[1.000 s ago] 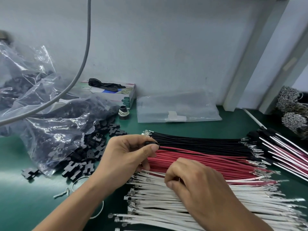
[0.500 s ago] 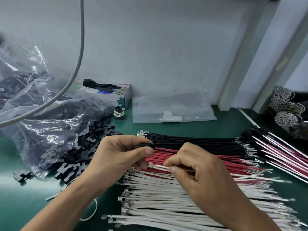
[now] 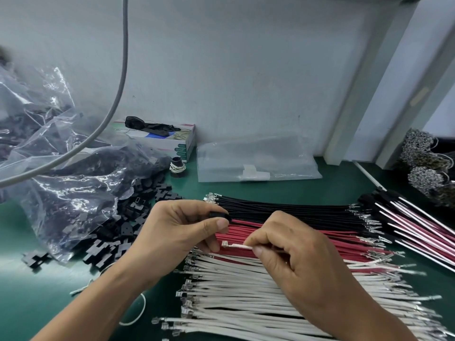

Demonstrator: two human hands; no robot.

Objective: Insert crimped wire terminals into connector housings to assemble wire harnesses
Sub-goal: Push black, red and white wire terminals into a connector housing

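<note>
Single view only, worn on our head; no second view, so nothing shared. We look forward and down, over green table (image 3: 283,190) toward pale wall (image 3: 246,70) at back. Wide-angle: straight post (image 3: 384,89) at right leans and bows. We sit close: our forearms enter from bottom edge, left hand (image 3: 182,230) and right hand (image 3: 302,264) fill lower centre. Wire rows (image 3: 246,303) run off bottom and right edges. Grey cable (image 3: 120,89) hangs near lens, upper left, blurred.

no text can be read; the print on the cardboard box (image 3: 183,148) is too blurred.
</note>
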